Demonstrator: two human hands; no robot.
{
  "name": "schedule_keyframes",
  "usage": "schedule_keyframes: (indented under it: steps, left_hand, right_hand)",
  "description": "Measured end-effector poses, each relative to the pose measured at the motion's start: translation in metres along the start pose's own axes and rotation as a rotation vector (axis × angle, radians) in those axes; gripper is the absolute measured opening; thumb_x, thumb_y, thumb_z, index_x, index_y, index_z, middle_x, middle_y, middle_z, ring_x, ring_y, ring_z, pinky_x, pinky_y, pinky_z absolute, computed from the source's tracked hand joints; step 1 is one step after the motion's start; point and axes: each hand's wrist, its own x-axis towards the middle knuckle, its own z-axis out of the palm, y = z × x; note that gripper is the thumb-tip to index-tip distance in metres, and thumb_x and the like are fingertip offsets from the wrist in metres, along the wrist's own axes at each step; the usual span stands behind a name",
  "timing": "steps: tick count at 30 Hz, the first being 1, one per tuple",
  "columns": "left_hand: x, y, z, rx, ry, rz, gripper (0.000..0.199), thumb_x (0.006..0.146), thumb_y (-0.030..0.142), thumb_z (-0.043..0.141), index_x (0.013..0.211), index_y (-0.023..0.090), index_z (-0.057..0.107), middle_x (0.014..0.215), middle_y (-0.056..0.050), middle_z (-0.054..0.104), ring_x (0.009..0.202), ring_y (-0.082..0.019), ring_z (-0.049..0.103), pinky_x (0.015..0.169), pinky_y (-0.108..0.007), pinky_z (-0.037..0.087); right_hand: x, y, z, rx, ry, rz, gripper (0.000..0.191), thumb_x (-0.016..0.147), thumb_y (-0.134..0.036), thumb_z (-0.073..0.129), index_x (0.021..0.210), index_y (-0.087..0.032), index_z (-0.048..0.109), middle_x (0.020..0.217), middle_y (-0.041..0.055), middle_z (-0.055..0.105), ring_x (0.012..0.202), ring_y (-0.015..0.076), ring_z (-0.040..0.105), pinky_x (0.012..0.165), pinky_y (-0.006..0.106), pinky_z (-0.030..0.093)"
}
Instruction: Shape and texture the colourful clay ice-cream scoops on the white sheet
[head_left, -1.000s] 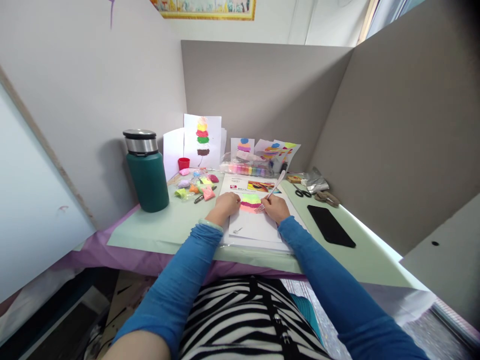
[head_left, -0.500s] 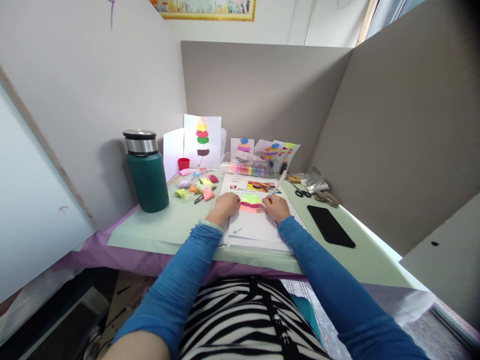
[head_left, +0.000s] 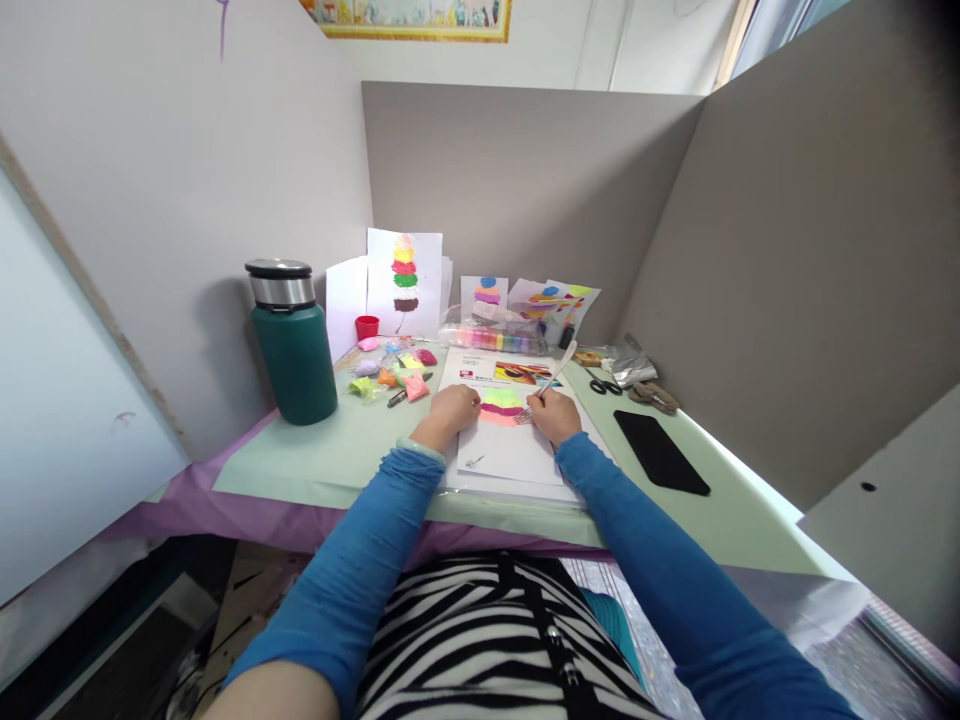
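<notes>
My right hand [head_left: 555, 415] is closed round a fork [head_left: 559, 364], its handle slanting up to the right. The tines touch the right end of a layered patch of clay. That patch has a yellow-green band [head_left: 502, 397], a dark magenta band and a salmon-pink band [head_left: 496, 419] on a white sheet of paper [head_left: 517, 462]. My left hand [head_left: 454, 408] rests at the sheet's left side with its fingers curled together beside the clay. What those fingers grip, if anything, is hidden. Beneath the sheet lies a printed pad [head_left: 472, 364].
Small lumps of coloured clay [head_left: 390, 377] lie to the left, near a green bottle [head_left: 295, 345] and a red cup [head_left: 367, 327]. Scissors [head_left: 604, 385] and a black phone-like slab [head_left: 660, 452] lie on the right. Pictures [head_left: 405, 285] lean at the back.
The fork and my right hand have shifted very slightly to the right. My left hand and the sheet look unmoved.
</notes>
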Motion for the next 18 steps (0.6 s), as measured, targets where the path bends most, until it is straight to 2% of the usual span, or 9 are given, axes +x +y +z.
schedule_keyframes:
  steps: [6,18]
  left_hand:
    - [-0.0006,0.0006,-0.0011,-0.002,-0.004,-0.006,0.033,0.084,0.025,0.05,0.108,0.021,0.072,0.113,-0.009,0.069,0.105,-0.022,0.063,0.091,-0.029,0.048]
    - [-0.0012,0.0008,-0.0018,-0.006,-0.006,-0.011,0.031,0.085,0.026,0.05,0.107,0.021,0.072,0.114,-0.009,0.069,0.104,-0.022,0.063,0.089,-0.029,0.048]
  right_hand:
    - [0.0007,0.0002,0.0002,-0.045,0.005,0.021,0.032,0.091,-0.032,0.043,0.104,-0.016,0.068,0.098,0.011,0.071,0.091,0.021,0.063,0.075,0.025,0.04]
    - [0.0027,0.003,0.0025,-0.055,0.045,0.037,0.033,0.091,-0.031,0.042,0.104,-0.015,0.068,0.097,0.0129,0.071,0.09,0.0224,0.064,0.075,0.027,0.041]
